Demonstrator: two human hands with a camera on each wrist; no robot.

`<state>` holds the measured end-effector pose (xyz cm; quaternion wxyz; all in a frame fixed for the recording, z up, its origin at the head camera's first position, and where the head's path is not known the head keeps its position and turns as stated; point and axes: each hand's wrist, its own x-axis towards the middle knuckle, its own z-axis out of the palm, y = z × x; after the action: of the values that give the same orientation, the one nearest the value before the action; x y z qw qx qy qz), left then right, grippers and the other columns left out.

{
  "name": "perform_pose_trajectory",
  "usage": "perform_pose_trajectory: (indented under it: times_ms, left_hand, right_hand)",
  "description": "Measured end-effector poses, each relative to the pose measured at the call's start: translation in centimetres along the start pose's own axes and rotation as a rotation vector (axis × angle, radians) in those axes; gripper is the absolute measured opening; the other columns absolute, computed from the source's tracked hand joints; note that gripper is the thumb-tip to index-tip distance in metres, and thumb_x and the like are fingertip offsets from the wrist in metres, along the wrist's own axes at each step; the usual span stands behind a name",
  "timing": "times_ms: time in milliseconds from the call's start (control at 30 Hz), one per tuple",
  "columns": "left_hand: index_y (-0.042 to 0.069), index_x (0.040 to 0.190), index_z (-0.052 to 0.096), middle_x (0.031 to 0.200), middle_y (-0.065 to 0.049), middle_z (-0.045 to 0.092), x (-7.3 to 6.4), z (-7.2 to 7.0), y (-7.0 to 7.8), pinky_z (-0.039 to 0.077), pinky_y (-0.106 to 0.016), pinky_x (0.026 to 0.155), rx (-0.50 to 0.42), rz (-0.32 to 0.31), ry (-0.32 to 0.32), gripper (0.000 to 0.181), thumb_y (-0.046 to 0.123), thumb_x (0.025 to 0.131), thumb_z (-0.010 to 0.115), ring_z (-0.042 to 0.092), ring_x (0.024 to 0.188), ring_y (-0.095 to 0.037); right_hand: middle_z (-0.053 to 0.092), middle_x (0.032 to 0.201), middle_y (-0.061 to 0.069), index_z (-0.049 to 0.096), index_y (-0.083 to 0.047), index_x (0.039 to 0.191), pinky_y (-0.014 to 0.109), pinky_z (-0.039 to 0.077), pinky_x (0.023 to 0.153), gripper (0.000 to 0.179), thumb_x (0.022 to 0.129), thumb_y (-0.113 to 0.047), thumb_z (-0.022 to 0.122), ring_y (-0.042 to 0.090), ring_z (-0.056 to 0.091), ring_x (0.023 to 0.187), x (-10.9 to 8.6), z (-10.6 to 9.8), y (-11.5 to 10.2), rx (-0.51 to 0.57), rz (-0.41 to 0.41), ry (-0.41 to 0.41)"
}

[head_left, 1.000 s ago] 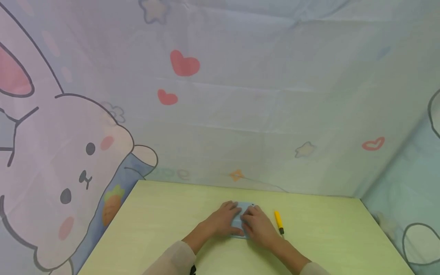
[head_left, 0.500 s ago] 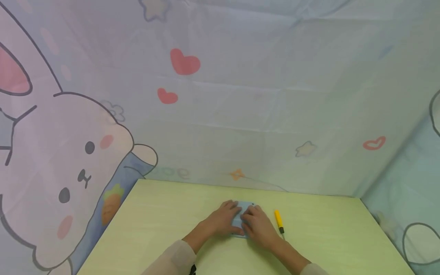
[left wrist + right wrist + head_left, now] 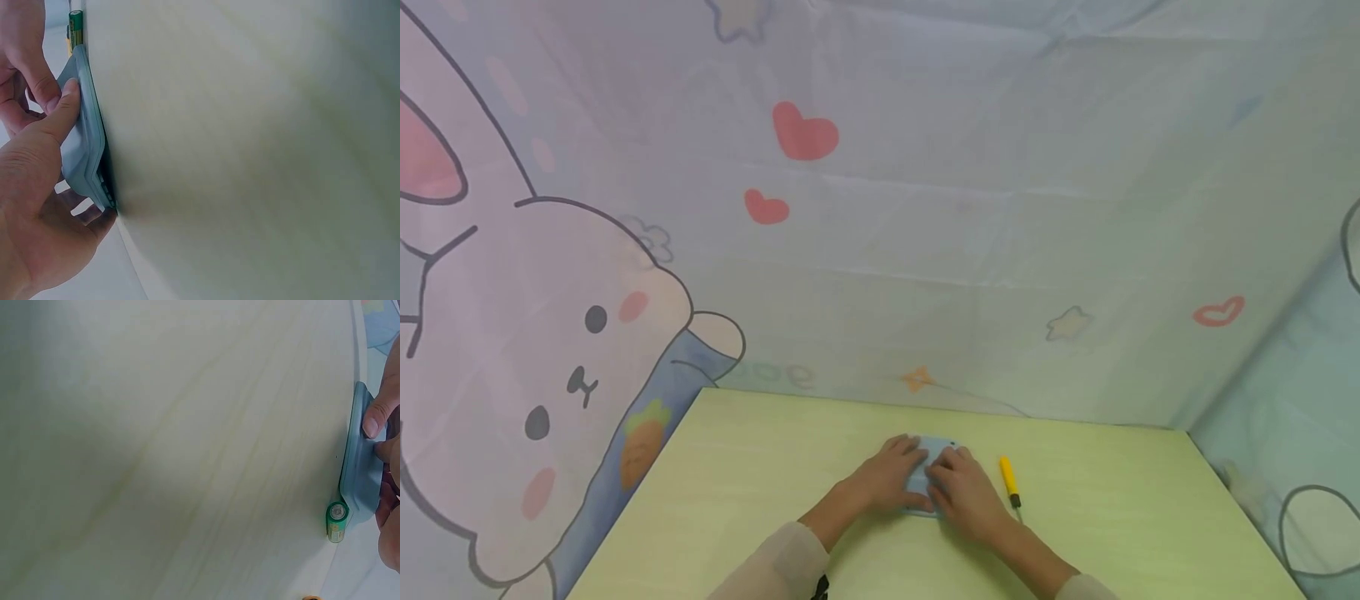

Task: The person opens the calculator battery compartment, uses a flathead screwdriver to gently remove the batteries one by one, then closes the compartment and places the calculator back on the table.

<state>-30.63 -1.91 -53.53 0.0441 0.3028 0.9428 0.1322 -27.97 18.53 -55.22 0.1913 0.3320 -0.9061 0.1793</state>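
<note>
A flat light-blue plastic case [image 3: 919,479] lies on the pale table [image 3: 760,467] between the two hands. My left hand [image 3: 887,479] grips it from the left, thumb across its near part and fingers at the far left edge. In the left wrist view, the rim of the case [image 3: 94,137] shows small dark slots at one end. My right hand [image 3: 966,496] has bent fingers touching the top of the case; I cannot tell whether they pinch a small part there. Beside the case stands out a green battery [image 3: 335,519], hidden behind the right hand in the head view.
A screwdriver [image 3: 1008,477] with a yellow and black handle lies right of the right hand, its shaft toward the near side. Behind the table hangs a printed cloth [image 3: 880,250] with a rabbit and hearts. A small orange thing [image 3: 311,598] shows at the right wrist view's bottom edge.
Both hands and the case keep the same pose. The head view has shifted very slightly.
</note>
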Motion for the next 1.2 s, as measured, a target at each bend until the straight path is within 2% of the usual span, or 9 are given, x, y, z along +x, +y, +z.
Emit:
perform_pose_trajectory:
  times_ms: [500, 700, 800, 933, 1033, 1200]
  left_hand:
    - [0.013, 0.159, 0.049, 0.169, -0.01, 0.036, -0.06, 0.04, 0.05, 0.048, -0.046, 0.114, 0.015, -0.015, -0.002, 0.088, 0.064, 0.091, 0.075, 0.029, 0.157, -0.03]
    - [0.014, 0.158, 0.05, 0.168, -0.008, 0.038, 0.16, -0.01, -0.26, 0.051, -0.045, 0.11, 0.04, 0.004, 0.012, 0.09, 0.067, 0.09, 0.074, 0.032, 0.156, -0.029]
    - [0.015, 0.158, 0.05, 0.167, -0.008, 0.04, 0.22, -0.19, -0.4, 0.052, -0.044, 0.109, 0.054, 0.012, 0.024, 0.092, 0.07, 0.088, 0.074, 0.034, 0.154, -0.029]
    - [0.014, 0.158, 0.051, 0.166, -0.009, 0.041, 0.24, -0.18, -0.46, 0.052, -0.044, 0.109, 0.039, 0.018, 0.03, 0.094, 0.07, 0.086, 0.076, 0.035, 0.153, -0.029]
    - [0.014, 0.158, 0.051, 0.166, -0.01, 0.041, 0.29, 0.07, -0.5, 0.049, -0.044, 0.112, 0.03, 0.029, 0.031, 0.094, 0.07, 0.086, 0.076, 0.035, 0.154, -0.03]
    - [0.013, 0.158, 0.051, 0.166, -0.011, 0.042, 0.31, 0.14, -0.68, 0.043, -0.044, 0.118, 0.043, 0.044, 0.039, 0.093, 0.071, 0.088, 0.073, 0.034, 0.155, -0.032]
  right_hand:
    - [0.063, 0.103, 0.001, 0.079, -0.005, 0.105, 0.037, 0.05, 0.083, 0.017, 0.088, -0.008, 0.083, 0.017, 0.051, 0.094, 0.03, 0.34, -0.06, -0.006, -0.029, 0.057]
    - [0.064, 0.102, 0.001, 0.079, -0.004, 0.103, 0.037, 0.051, 0.084, 0.019, 0.085, -0.005, 0.083, 0.018, 0.053, 0.095, 0.32, 0.28, 0.2, 0.018, -0.033, 0.073]
    - [0.065, 0.103, 0.002, 0.078, -0.003, 0.105, 0.038, 0.052, 0.086, 0.02, 0.085, -0.004, 0.083, 0.019, 0.054, 0.097, 0.49, 0.16, 0.44, 0.065, -0.003, 0.048]
    - [0.065, 0.106, 0.002, 0.079, -0.003, 0.107, 0.042, 0.053, 0.09, 0.019, 0.088, -0.004, 0.081, 0.02, 0.057, 0.101, 0.51, 0.01, 0.67, 0.165, 0.093, 0.008]
    - [0.068, 0.103, 0.001, 0.079, -0.006, 0.104, 0.046, 0.055, 0.093, 0.016, 0.089, -0.004, 0.081, 0.021, 0.062, 0.102, 0.47, -0.15, 0.66, 0.238, 0.162, 0.037]
    - [0.069, 0.098, 0.002, 0.079, -0.006, 0.105, 0.035, 0.059, 0.083, 0.018, 0.088, -0.005, 0.083, 0.018, 0.067, 0.092, 0.56, -0.5, 0.51, 0.315, 0.279, 0.107]
